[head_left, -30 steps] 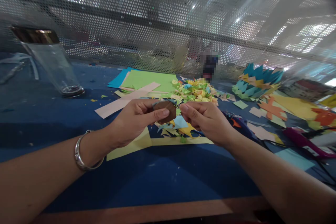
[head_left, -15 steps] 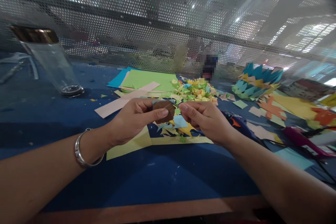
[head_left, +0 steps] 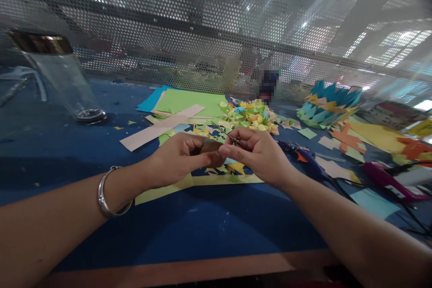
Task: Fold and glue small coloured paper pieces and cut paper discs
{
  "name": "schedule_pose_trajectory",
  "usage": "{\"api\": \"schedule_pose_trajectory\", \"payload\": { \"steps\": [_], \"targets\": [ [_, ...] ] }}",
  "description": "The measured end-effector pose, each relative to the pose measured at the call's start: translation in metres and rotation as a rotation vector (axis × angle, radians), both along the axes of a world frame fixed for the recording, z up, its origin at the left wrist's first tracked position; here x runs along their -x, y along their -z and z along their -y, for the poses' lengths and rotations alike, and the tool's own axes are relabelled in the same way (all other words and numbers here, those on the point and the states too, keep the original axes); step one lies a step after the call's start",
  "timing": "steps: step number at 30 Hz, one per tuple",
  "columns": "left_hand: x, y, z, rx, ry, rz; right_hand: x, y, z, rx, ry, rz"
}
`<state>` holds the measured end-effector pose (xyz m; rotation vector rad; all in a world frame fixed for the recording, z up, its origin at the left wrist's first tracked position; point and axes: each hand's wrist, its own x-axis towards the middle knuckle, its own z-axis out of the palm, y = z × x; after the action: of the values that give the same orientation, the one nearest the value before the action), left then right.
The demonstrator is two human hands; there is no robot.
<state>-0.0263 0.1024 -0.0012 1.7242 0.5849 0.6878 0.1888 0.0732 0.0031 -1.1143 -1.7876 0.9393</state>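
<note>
My left hand [head_left: 182, 156] pinches a small brown piece of what looks like paper [head_left: 212, 146] between thumb and fingers. Its near edge meets the thumb of my right hand [head_left: 254, 150], so both hands are almost touching. A thin, pointed dark metal tool [head_left: 225, 132] sticks out up and to the left from my closed right fingers; its kind is unclear because the fingers cover the rest. Beneath and behind the hands lie many paper scraps [head_left: 202, 130] and a pale yellow strip [head_left: 229, 180].
A glass jar with a gold lid [head_left: 64, 76] stands at left. Behind the hands are green sheets [head_left: 195, 101], a pink strip [head_left: 162, 127] and a heap of folded paper pieces [head_left: 253, 114]. At right are a blue glue gun [head_left: 313, 164], a magenta device [head_left: 388, 182] and a paper crown [head_left: 329, 103].
My right hand has shifted left and turned, bringing its thumb against the brown piece. The metal tool now points up and away from that piece. My left hand has tilted it flatter.
</note>
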Motion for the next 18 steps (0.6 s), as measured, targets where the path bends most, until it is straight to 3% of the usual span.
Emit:
{"api": "schedule_pose_trajectory", "payload": {
  "steps": [4,14,18],
  "targets": [
    [-0.001,-0.002,0.001,0.012,0.023,-0.039,0.005,-0.001,0.002,0.013,0.002,-0.005],
    [-0.007,-0.004,0.013,0.308,-0.26,0.164,0.004,0.0,0.001,-0.122,0.044,-0.138],
    [-0.009,-0.005,0.016,0.21,-0.317,0.184,0.004,0.001,0.001,-0.116,0.041,-0.11]
  ]
}}
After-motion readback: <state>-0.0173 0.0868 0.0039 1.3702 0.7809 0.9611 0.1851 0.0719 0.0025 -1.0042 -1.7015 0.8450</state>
